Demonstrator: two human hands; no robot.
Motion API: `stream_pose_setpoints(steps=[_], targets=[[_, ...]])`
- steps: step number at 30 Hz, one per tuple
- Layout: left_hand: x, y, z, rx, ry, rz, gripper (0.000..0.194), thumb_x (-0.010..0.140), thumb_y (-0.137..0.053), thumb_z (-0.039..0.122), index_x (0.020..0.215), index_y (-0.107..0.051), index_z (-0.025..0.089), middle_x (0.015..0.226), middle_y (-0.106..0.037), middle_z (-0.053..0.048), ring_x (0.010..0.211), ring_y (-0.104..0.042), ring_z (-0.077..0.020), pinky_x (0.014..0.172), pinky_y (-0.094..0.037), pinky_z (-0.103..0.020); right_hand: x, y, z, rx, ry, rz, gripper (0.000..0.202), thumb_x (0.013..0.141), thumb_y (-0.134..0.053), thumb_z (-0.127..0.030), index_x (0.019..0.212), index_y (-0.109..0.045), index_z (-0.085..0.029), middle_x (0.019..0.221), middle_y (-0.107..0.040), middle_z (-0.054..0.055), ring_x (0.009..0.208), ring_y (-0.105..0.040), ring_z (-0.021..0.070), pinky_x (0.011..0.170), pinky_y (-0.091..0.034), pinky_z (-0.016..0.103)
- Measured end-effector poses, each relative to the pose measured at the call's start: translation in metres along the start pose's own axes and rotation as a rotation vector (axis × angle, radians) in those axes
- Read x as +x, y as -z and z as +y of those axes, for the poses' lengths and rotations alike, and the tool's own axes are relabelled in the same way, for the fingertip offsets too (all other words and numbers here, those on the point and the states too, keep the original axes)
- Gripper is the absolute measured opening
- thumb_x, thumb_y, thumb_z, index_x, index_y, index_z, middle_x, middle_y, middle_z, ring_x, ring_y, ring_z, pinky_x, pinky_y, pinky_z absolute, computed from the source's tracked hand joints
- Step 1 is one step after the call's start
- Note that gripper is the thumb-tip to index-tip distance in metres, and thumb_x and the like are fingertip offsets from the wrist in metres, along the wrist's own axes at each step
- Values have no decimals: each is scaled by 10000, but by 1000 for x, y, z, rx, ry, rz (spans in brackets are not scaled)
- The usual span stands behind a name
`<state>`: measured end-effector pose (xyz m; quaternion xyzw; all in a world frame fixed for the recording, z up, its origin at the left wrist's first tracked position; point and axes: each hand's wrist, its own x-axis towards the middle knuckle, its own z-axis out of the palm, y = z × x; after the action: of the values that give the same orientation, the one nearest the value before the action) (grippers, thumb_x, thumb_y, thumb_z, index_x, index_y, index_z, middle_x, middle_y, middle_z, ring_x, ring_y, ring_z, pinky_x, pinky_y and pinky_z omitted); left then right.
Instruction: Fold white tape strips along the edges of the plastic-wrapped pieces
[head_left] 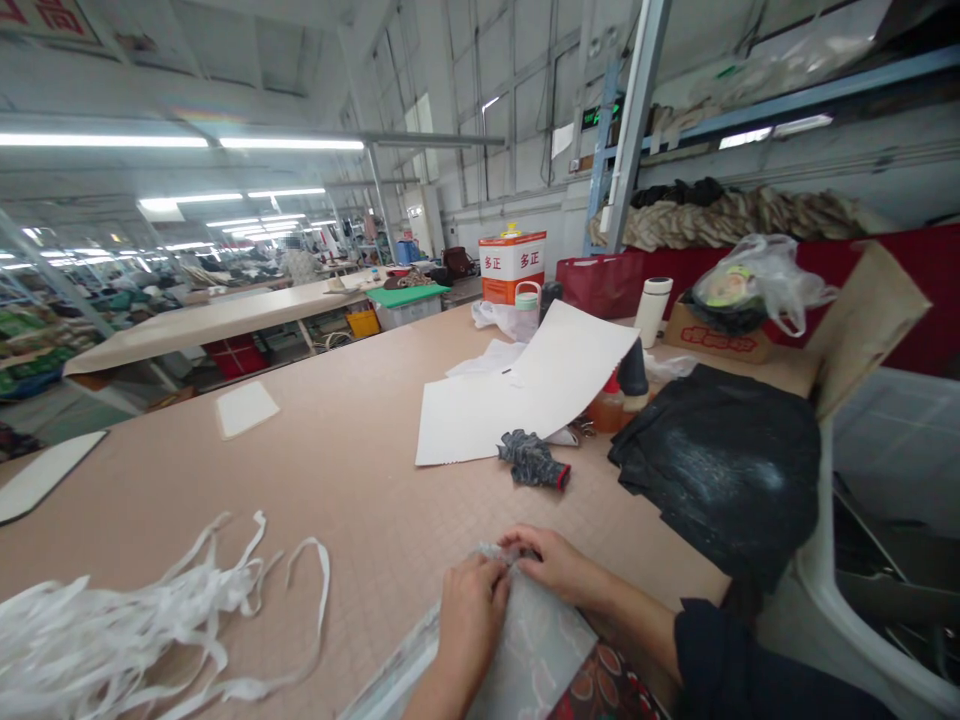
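Observation:
At the near edge of the table, my left hand (469,612) and my right hand (553,565) meet with fingers closed on the gathered far end of a translucent plastic sheet (536,640). Whether the sheet is a bag I cannot tell. It slopes down toward me, over or beside a dark fabric with red and brown leaf-like patterns (607,690). The fingertips partly hide the gripped edge. Beyond my hands lies a grey knitted glove (532,460) with a red cuff edge.
Loose white strips (142,625) are heaped on the tabletop (352,500) at left. White card sheets (517,390) lie ahead. Black sheets (727,460) cover the right side, near a white flask (652,310) and an orange-and-white box (512,265). A white chair (825,560) stands at right.

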<state>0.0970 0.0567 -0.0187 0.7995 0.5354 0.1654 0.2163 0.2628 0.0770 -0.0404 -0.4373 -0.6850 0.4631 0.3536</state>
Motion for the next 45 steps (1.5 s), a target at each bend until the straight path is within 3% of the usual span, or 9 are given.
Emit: stream_pose_setpoints(steps=[3, 8, 13, 17, 20, 24, 31, 45], targets=[[0, -4, 0, -9, -10, 18, 248, 804, -441, 217, 959, -632, 246, 879, -620, -24, 842, -556, -165, 743, -385, -259, 3, -1, 5, -43, 3, 28, 413, 599, -421, -45, 971, -556, -164, 898, -634, 40, 868, -579, 158, 811, -424, 291], [-3, -15, -4, 59, -29, 127, 224, 828, -429, 220, 908, -638, 230, 846, -604, -33, 811, -554, -170, 728, -409, -275, 4, -6, 8, -219, 2, 86, 378, 640, -437, -42, 981, -544, -166, 812, -594, 23, 793, -559, 147, 758, -424, 263], [-9, -20, -6, 279, -175, 195, 207, 828, -444, 165, 936, -612, 223, 824, -577, -29, 778, -542, -169, 686, -420, -284, 3, -9, 1, -451, 32, 142, 334, 635, -450, -7, 921, -527, -161, 904, -528, 49, 840, -499, 151, 754, -402, 245], [-11, -20, -7, 458, -235, 178, 233, 796, -507, 126, 995, -580, 223, 867, -569, -25, 787, -530, -184, 680, -429, -310, 5, -3, -2, -588, -2, 60, 108, 692, -499, -75, 724, -544, -168, 829, -526, 35, 805, -492, 153, 720, -389, 240], [-11, -20, -5, 521, -245, 155, 264, 784, -531, 117, 1030, -561, 208, 894, -568, -27, 796, -524, -196, 685, -439, -333, 9, 2, -4, -598, -8, 8, 76, 717, -514, -130, 675, -567, -167, 779, -543, 26, 776, -507, 142, 702, -382, 223], [-11, -20, -5, 551, -251, 138, 261, 791, -526, 117, 1039, -555, 189, 920, -560, -35, 806, -516, -201, 690, -444, -351, 17, 4, -6, -608, -30, -32, 73, 706, -531, -194, 682, -594, -166, 751, -573, 23, 716, -520, 130, 654, -377, 207], [-13, -20, -5, 584, -289, 135, 296, 795, -501, 107, 1081, -528, 176, 939, -553, -45, 828, -504, -208, 695, -438, -357, 26, 4, -3, -676, -87, -72, 119, 653, -511, -157, 707, -616, -156, 754, -618, 44, 701, -529, 148, 605, -352, 220], [-11, -15, 2, 579, -272, 62, 309, 809, -424, 70, 1098, -503, 146, 958, -554, -67, 857, -495, -221, 720, -412, -365, 32, 4, -7, -741, -109, -122, 101, 681, -548, -197, 756, -608, -165, 764, -634, 45, 684, -537, 164, 568, -325, 234]])
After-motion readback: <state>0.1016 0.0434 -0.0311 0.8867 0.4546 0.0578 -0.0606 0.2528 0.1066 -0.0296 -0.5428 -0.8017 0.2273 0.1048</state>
